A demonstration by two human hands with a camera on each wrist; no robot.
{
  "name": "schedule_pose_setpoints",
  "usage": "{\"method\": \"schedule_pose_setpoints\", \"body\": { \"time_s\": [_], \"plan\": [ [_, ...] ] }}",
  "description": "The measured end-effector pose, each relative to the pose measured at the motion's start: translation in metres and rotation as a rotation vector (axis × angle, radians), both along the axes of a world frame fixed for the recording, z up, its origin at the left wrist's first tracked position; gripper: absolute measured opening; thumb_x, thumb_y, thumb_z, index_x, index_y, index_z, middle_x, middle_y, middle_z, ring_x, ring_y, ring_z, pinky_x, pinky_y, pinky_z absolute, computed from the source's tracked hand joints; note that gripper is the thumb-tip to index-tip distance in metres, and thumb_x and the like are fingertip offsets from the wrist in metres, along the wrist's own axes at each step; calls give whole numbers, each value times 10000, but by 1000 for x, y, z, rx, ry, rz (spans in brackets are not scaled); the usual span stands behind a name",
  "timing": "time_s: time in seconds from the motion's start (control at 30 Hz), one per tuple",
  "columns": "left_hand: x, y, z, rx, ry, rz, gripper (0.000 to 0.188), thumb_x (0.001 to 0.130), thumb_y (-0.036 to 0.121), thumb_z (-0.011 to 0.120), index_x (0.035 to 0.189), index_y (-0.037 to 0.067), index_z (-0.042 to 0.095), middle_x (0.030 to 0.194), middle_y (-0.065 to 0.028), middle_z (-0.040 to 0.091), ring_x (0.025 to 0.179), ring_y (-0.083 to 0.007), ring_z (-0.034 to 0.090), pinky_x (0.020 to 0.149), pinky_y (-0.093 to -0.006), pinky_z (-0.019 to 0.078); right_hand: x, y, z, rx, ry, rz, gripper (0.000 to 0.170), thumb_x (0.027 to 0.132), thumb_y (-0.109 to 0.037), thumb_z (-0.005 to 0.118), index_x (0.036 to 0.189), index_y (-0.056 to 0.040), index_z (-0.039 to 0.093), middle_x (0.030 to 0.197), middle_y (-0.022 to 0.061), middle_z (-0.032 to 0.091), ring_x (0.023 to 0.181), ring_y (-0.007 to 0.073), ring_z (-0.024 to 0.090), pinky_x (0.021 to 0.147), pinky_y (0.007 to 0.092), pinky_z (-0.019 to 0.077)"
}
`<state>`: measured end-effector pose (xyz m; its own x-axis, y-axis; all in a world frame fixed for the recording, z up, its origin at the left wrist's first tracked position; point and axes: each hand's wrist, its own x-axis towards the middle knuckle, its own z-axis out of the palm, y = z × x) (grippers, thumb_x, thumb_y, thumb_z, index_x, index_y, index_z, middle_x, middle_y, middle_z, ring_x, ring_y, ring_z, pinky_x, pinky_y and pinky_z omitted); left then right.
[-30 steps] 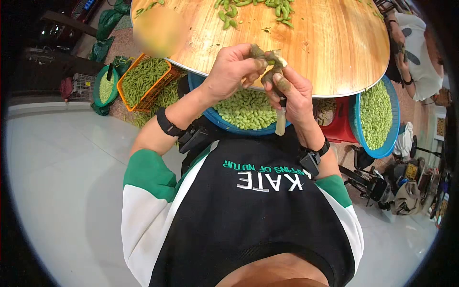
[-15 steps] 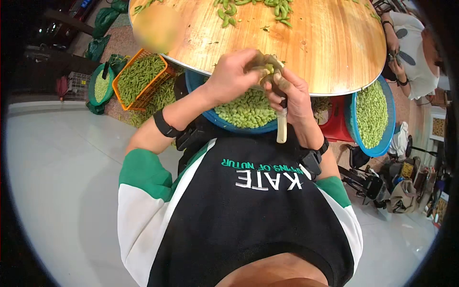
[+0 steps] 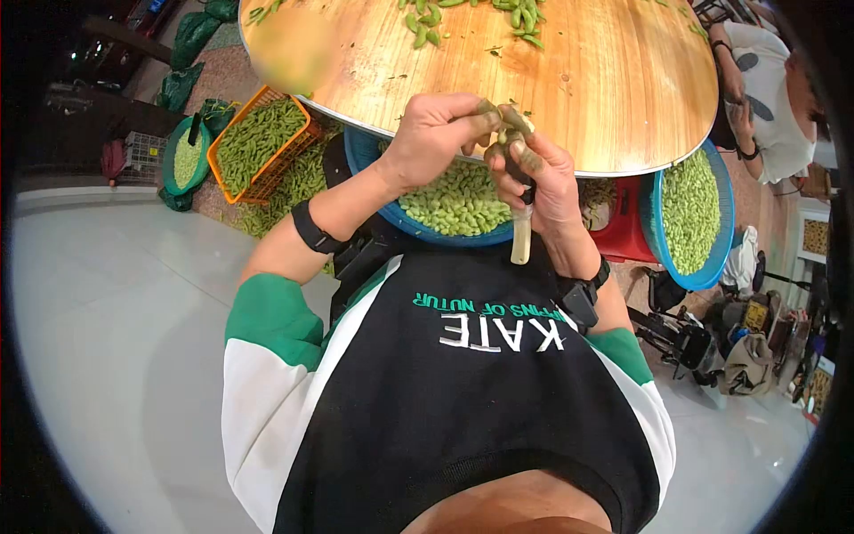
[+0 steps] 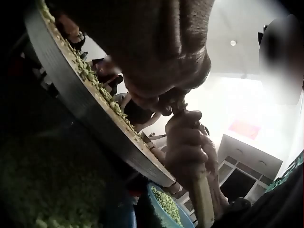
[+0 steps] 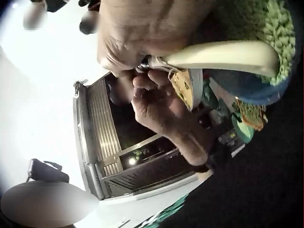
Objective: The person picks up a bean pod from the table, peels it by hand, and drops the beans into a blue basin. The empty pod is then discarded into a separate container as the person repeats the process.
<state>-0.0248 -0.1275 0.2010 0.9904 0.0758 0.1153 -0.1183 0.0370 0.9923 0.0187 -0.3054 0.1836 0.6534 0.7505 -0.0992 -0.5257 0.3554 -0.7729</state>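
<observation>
At the round wood-grain table (image 3: 587, 107), pinching something indistinct with the curled left hand (image 3: 436, 142); gripping a cream-handled tool (image 3: 521, 242) in the right hand (image 3: 547, 182), far end hidden.

On the black top (image 3: 400, 400) that we see at six o'clock in the head view, we read upside-down white "KATE" (image 3: 503, 333); towards twelve o'clock from it, we read green "OF NUTUR" (image 3: 463, 303), its neighbouring letters too unclear for us.
</observation>
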Motion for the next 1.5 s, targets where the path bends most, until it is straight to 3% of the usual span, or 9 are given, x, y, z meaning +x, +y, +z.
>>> {"method": "schedule_pose_setpoints", "body": {
  "time_s": [0.17,0.37,0.43,0.53,0.63,0.77,0.93,1.13,1.5],
  "plan": [
    [3,4,-9,-56,70,-77,141,897,98,574,921,-10,660,691,20,590,626,-32,512,557,-196,412,4,-3,5,-147,-217,-70,391,937,-119,515,1315,-31,472,824,51,609,531,65,465,433,195,346],
    [-2,1,-8,327,-110,15,100,850,86,593,896,7,634,651,-79,587,576,-83,533,522,-265,427,11,-2,0,-281,-342,-158,239,888,-122,608,1098,-14,568,799,29,614,548,49,481,460,190,359],
    [-4,4,1,710,-134,-26,107,830,68,594,904,-5,618,637,-118,570,576,-98,560,525,-290,439,9,2,0,-327,-574,-238,183,891,-110,596,1049,-17,582,749,17,602,548,42,483,455,189,358],
    [-6,4,5,755,-208,-55,111,823,65,588,901,-9,614,642,-118,587,576,-146,604,535,-300,459,11,2,-6,-454,-769,-293,126,892,-100,586,988,-19,580,715,18,597,519,43,474,438,192,347],
    [-5,6,1,290,88,-86,99,814,58,583,882,-7,615,668,-135,607,590,-220,626,551,-317,479,15,-1,5,-387,-391,-224,95,892,-94,579,951,-21,575,709,30,607,498,45,467,431,191,344],
    [-9,6,3,218,75,-93,97,817,35,563,888,-8,613,693,-148,624,627,-265,640,566,-323,494,10,-1,7,-320,-346,-172,95,889,-104,580,937,-21,585,713,35,621,499,41,468,440,186,355],
    [-4,12,-2,739,-449,-28,97,773,-21,548,868,-1,535,690,-130,562,651,-313,598,553,-380,472,13,-5,7,-382,-491,-102,93,874,-92,577,913,-9,592,735,39,636,553,50,510,486,181,394],
    [-1,14,12,1020,-640,-106,166,656,-27,571,794,34,501,668,-114,525,656,-316,567,592,-396,450,21,-8,16,-440,-482,36,79,854,-65,583,899,0,590,751,46,641,647,81,594,535,216,463],
    [7,13,11,1066,-741,-59,148,653,-11,578,771,32,500,653,-102,498,607,-296,529,571,-373,412,14,1,13,-446,-569,-92,76,860,-59,561,835,12,566,705,46,623,607,90,586,532,229,466]
  ]
}}
